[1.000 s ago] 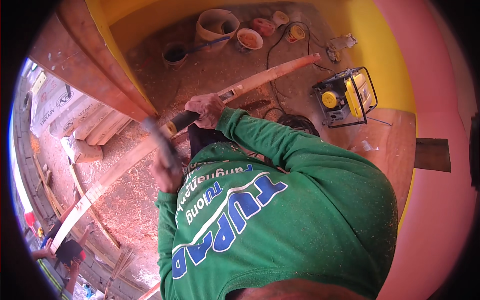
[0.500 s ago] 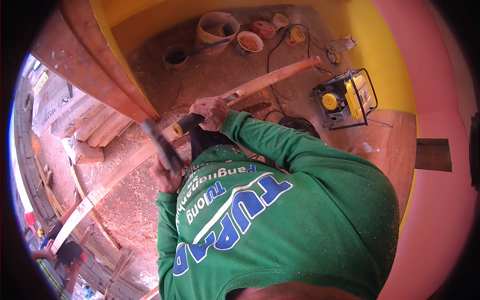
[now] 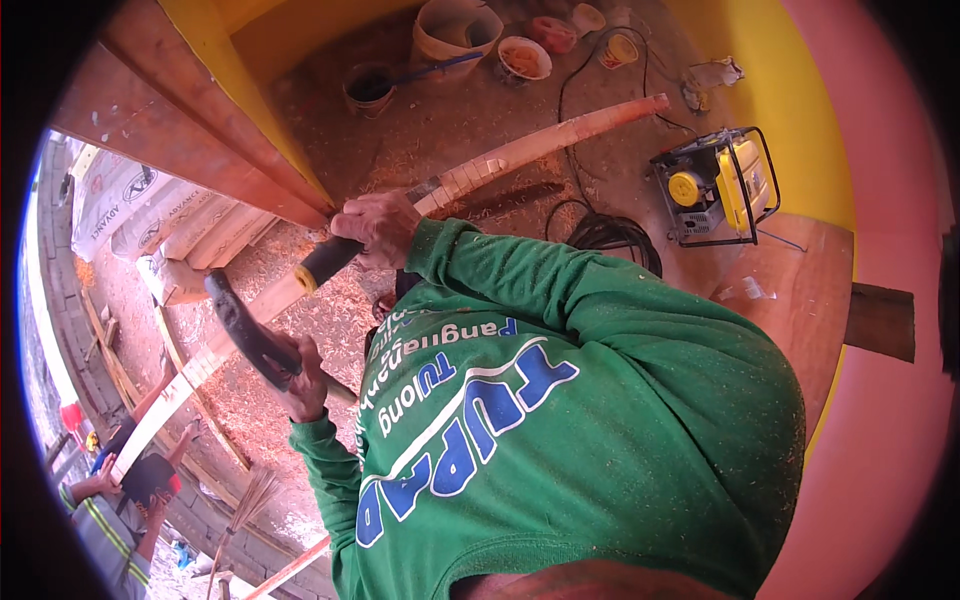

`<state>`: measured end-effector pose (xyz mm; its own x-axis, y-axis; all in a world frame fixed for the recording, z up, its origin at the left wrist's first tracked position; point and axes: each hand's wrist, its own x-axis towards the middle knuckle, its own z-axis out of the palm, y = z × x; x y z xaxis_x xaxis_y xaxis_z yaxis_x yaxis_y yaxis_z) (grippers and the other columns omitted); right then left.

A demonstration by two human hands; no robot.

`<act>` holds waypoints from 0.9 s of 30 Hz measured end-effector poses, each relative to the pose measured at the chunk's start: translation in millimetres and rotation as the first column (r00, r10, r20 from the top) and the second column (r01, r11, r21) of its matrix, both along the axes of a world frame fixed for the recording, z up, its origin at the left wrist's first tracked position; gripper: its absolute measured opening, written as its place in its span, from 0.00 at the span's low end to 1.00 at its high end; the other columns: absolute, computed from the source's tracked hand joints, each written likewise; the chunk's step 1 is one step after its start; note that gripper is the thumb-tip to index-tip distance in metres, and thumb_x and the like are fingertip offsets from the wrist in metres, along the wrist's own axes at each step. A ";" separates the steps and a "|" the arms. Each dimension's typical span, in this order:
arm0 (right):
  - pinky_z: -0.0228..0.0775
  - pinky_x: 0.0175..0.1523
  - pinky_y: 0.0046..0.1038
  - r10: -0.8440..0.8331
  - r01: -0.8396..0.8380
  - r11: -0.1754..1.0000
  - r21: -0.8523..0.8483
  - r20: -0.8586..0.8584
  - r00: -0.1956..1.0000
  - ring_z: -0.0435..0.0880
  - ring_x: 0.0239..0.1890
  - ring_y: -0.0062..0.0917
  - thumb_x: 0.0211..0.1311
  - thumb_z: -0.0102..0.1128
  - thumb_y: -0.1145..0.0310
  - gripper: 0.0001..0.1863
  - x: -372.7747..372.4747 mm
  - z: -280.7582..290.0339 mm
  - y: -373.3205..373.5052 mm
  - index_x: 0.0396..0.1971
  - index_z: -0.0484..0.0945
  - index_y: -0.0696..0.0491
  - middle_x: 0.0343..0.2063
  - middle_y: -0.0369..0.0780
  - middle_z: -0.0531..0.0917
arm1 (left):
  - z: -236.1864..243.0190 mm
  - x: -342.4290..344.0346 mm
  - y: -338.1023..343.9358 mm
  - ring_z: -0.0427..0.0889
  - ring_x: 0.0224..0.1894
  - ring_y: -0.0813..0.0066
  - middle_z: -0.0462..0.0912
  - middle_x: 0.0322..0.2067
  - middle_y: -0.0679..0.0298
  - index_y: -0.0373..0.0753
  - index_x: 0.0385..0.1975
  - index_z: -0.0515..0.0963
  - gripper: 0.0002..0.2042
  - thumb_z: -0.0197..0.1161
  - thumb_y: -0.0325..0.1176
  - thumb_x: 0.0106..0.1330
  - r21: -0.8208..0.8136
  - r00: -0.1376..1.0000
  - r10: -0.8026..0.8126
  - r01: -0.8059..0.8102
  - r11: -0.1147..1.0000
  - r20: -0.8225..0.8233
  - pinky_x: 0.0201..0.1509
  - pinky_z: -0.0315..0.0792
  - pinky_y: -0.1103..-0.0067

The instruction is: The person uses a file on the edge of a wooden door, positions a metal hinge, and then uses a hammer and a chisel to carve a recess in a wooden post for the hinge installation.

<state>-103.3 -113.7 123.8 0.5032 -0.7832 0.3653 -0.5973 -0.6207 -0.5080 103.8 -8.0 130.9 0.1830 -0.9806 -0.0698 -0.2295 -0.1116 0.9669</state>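
Observation:
A long timber (image 3: 540,145) runs slantwise across the view, cross cuts marking its upper side. Over it, my right hand (image 3: 380,225) is wrapped round the black handle of a chisel (image 3: 328,260), whose yellow-ended butt faces lower left. The chisel's dark blade end rests by the cuts. Lower left of that, my left hand (image 3: 305,385) grips a thick, dark, club-like tool (image 3: 245,325), with a brown shaft showing below the fingers. This tool is raised, apart from the chisel butt; its exact kind is unclear.
Upper right stands a yellow generator (image 3: 720,185) near coiled black cable (image 3: 615,235). Several buckets, including a white pail (image 3: 455,45), line the far wall. Sacks (image 3: 175,225) are stacked left. Another person's hands (image 3: 100,485) are at the timber's lower-left end, near a broom (image 3: 250,500).
My right hand and the chisel have shifted left along the timber. My left hand has swung the dark tool left and down, away from the chisel butt. The view has also moved slightly.

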 end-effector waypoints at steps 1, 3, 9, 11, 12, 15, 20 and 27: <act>0.65 0.29 0.32 0.002 0.001 0.998 -0.055 0.044 0.999 0.74 0.26 0.32 0.21 0.66 0.71 0.21 0.5 0.2 -1.2 0.24 0.69 0.49 0.19 0.36 0.71 | 6.3 -1.8 -0.9 0.65 0.17 0.81 0.65 0.14 0.68 0.36 0.20 0.64 0.06 0.55 0.27 0.50 -0.052 0.999 0.046 -0.047 0.998 -0.013 0.20 0.62 0.84; 0.66 0.28 0.32 -0.024 0.023 0.999 0.028 0.019 1.000 0.74 0.25 0.32 0.20 0.66 0.71 0.21 1.5 0.2 -4.1 0.24 0.69 0.49 0.19 0.37 0.71 | 15.6 -6.6 -6.5 0.65 0.16 0.81 0.65 0.13 0.68 0.37 0.19 0.65 0.05 0.54 0.27 0.50 -0.047 0.990 0.123 -0.126 0.991 -0.071 0.20 0.62 0.84; 0.66 0.27 0.32 -0.091 0.093 0.995 0.041 -0.031 0.995 0.74 0.23 0.32 0.24 0.64 0.71 0.18 6.0 -4.6 -11.4 0.24 0.70 0.48 0.18 0.36 0.71 | 10.5 -15.1 -28.4 0.69 0.20 0.80 0.70 0.17 0.68 0.31 0.26 0.68 0.08 0.54 0.22 0.44 0.030 0.974 -0.108 0.104 0.994 0.202 0.25 0.64 0.84; 0.66 0.27 0.32 -0.073 0.073 0.997 -0.021 0.013 0.997 0.74 0.23 0.32 0.25 0.62 0.71 0.17 8.0 -8.2 -10.8 0.24 0.70 0.48 0.18 0.36 0.71 | 7.1 -9.7 -26.2 0.68 0.20 0.81 0.71 0.17 0.66 0.31 0.25 0.69 0.07 0.53 0.22 0.45 -0.002 0.999 -0.013 0.013 1.000 0.048 0.24 0.64 0.83; 0.66 0.27 0.32 -0.083 0.086 0.996 0.032 -0.062 0.995 0.74 0.23 0.32 0.27 0.61 0.71 0.16 8.8 -9.6 -10.6 0.24 0.70 0.47 0.17 0.36 0.71 | 5.3 -7.9 -24.8 0.68 0.18 0.80 0.71 0.16 0.65 0.32 0.25 0.69 0.05 0.52 0.22 0.46 -0.007 0.986 0.142 -0.142 0.990 0.092 0.22 0.64 0.83; 0.66 0.26 0.32 -0.069 0.069 0.998 -0.014 -0.015 0.998 0.74 0.24 0.31 0.28 0.60 0.70 0.15 7.7 -13.0 -9.2 0.23 0.70 0.47 0.17 0.35 0.71 | 0.7 -5.5 -23.8 0.70 0.17 0.74 0.70 0.14 0.63 0.33 0.26 0.70 0.07 0.53 0.24 0.44 0.220 0.957 0.208 -0.163 0.962 -0.201 0.20 0.65 0.78; 0.65 0.25 0.32 -0.136 0.134 0.991 -0.030 -0.133 0.982 0.74 0.23 0.31 0.27 0.60 0.70 0.15 -9.0 -10.0 -8.2 0.22 0.69 0.47 0.17 0.35 0.70 | -9.4 -8.1 -22.7 0.70 0.18 0.66 0.71 0.17 0.57 0.34 0.34 0.69 0.14 0.54 0.25 0.43 0.010 0.922 -0.207 0.215 0.976 0.327 0.23 0.66 0.74; 0.65 0.25 0.32 -0.033 0.045 0.996 -0.079 0.146 0.989 0.74 0.23 0.32 0.25 0.62 0.71 0.16 -1.7 -0.5 -0.8 0.22 0.69 0.49 0.17 0.36 0.71 | -1.6 20.2 -7.9 0.67 0.18 0.81 0.68 0.19 0.67 0.34 0.31 0.63 0.10 0.53 0.22 0.49 -0.023 0.988 0.001 -0.004 1.000 -0.155 0.22 0.64 0.85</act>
<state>-105.0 -114.5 123.4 0.4100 -0.7657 0.4955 -0.5456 -0.6413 -0.5394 124.0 -15.8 129.2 0.1740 -0.9819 -0.0751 -0.0766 -0.0896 0.9930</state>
